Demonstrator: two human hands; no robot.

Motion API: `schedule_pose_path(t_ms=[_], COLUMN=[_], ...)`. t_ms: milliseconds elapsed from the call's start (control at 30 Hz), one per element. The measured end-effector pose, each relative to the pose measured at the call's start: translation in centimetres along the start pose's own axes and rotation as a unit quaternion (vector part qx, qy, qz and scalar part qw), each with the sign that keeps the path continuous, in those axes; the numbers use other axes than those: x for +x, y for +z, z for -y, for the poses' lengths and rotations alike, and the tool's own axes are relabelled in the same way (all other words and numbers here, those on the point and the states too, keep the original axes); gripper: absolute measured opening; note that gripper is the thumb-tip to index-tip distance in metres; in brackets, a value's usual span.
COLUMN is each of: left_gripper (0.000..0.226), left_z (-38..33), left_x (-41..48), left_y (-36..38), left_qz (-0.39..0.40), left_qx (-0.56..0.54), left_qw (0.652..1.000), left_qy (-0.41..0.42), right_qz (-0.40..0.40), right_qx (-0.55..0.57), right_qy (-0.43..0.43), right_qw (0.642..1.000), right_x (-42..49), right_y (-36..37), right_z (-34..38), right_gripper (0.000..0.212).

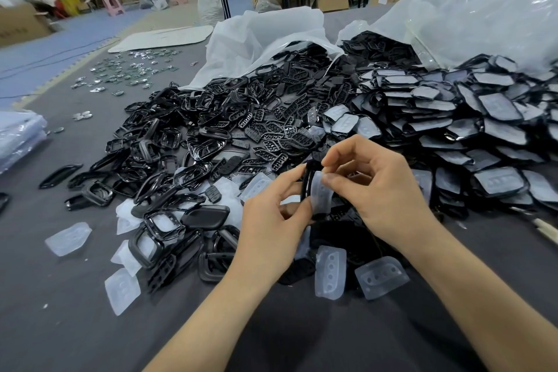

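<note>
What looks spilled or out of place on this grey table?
Black plastic frames spill from the open white plastic sack across the grey table. One translucent silicone button pad lies alone left of the heap. The similar pad pinched by the left hand and right hand is bent.

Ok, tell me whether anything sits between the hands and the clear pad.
Nothing visible does. The left hand and right hand already pinch the clear pad, pressing it against the black frame held between them.
</note>
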State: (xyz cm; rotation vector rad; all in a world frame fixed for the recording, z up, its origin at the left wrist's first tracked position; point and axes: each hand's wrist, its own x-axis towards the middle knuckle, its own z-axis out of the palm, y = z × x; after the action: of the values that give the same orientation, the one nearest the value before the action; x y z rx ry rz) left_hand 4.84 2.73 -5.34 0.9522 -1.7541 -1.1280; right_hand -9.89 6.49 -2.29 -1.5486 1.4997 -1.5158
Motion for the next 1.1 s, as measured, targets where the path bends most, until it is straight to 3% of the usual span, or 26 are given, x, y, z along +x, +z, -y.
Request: schedule_pose_path(t_ms=[167, 300, 600, 933, 1100], left_gripper=[0.061, 0.052, 0.052, 0.058, 0.04], left_z=[-0.65, -0.66, -0.44, -0.62, -0.97], left_x=[-0.08, -0.23, -0.39, -0.5, -0.47], left_y=[-0.03, 0.11, 0.47, 0.32, 0.12], left_qz=[0.019, 0.028, 0.026, 0.04, 0.054], left_qx=[-0.005, -0.009, -0.007, -0.008, -0.063], left_qw=[1.0, 0.999, 0.999, 0.999, 0.996], left_qy=[0.005, 0.014, 0.032, 0.015, -0.023], right_qz=[-0.017, -0.026, -0.047, -0.001, 0.019], right_qx=[0.019, 0.024, -0.024, 0.031, 0.063], right_qy=[0.0, 0.002, 0.01, 0.098, 0.118], right_qw=[1.0, 0.999, 0.999, 0.995, 0.991], right_x=[0.01, -0.07, -0.24, 0.2, 0.15], right_y=[0.15, 0.34, 0.75, 0.06, 0.07], right_z=[0.19, 0.12, -0.28, -0.67, -0.45], right_gripper=[0.034, 0.033, 0.029, 0.024, 0.023])
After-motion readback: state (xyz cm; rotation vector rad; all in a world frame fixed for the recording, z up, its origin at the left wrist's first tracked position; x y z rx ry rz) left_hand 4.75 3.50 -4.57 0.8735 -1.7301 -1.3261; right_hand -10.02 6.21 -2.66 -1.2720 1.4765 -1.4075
